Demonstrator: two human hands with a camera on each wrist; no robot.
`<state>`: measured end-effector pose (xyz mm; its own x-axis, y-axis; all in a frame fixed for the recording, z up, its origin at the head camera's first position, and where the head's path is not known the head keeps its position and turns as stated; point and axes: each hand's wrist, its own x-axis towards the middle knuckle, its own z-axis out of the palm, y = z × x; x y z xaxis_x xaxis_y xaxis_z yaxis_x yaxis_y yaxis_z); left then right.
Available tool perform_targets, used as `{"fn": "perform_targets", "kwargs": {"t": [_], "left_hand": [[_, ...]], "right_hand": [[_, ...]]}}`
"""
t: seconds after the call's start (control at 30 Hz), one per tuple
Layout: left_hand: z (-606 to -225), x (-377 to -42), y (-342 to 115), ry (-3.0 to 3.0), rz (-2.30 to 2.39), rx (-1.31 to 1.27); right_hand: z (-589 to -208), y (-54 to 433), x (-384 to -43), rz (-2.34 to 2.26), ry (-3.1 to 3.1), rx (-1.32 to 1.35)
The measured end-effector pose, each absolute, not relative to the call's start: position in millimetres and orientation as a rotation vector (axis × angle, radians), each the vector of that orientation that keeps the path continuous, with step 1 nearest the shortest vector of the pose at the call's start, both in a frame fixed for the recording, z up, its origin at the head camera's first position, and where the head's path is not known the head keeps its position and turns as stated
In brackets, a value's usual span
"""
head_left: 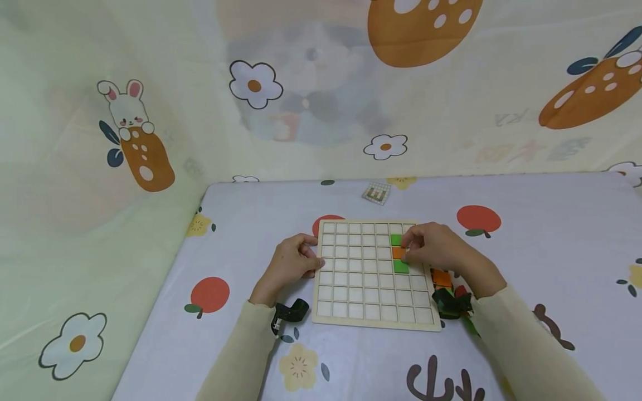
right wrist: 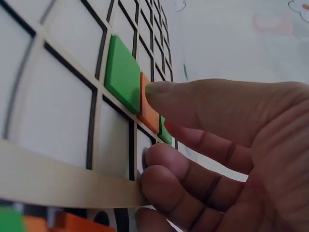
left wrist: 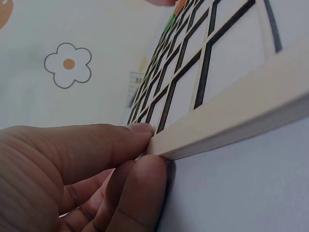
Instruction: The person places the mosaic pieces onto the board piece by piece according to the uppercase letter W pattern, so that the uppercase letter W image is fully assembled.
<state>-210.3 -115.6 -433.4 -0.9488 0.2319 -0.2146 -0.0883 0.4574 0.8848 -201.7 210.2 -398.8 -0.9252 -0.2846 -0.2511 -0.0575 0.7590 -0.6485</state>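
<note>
A pale wooden grid board [head_left: 376, 324] lies on the table. My left hand [head_left: 293, 259] pinches its left edge, the thumb [left wrist: 111, 140] over the rim and a bent finger below it. In the head view a green tile [head_left: 395, 239], an orange tile [head_left: 397, 253] and another green tile [head_left: 400, 267] form a column in the board's right part. My right hand [head_left: 441, 248] reaches over the right edge. Its thumb [right wrist: 193, 99] presses on the orange tile, while the other fingers bend loosely beside the board and partly cover the far green tile.
Several loose orange, green and red tiles [head_left: 441, 278] lie right of the board, partly under the right wrist's black camera mount [head_left: 451, 303]. A small patterned card [head_left: 377, 193] lies behind the board. A printed cloth [head_left: 165, 345] covers the table, and a patterned curtain [head_left: 311, 111] hangs behind.
</note>
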Motion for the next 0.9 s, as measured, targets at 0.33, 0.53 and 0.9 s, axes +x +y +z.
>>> {"fn": "perform_targets", "kwargs": {"t": [0.33,0.53,0.9], "left_hand": [[-432.2,-212.8,-115.5,2.402,1.5,0.127],[-430.9,-211.4,-115.0,2.399,1.493,0.102],[-435.5,-211.7,-114.6,2.418,1.48,0.12]], "right_hand": [[-399.1,203.6,-183.6,-0.92,2.679,-0.313],[-400.5,200.6,-182.6,-0.883,2.706,-0.327],[-401.0,199.0,-176.7,-0.982,2.752,-0.334]]}}
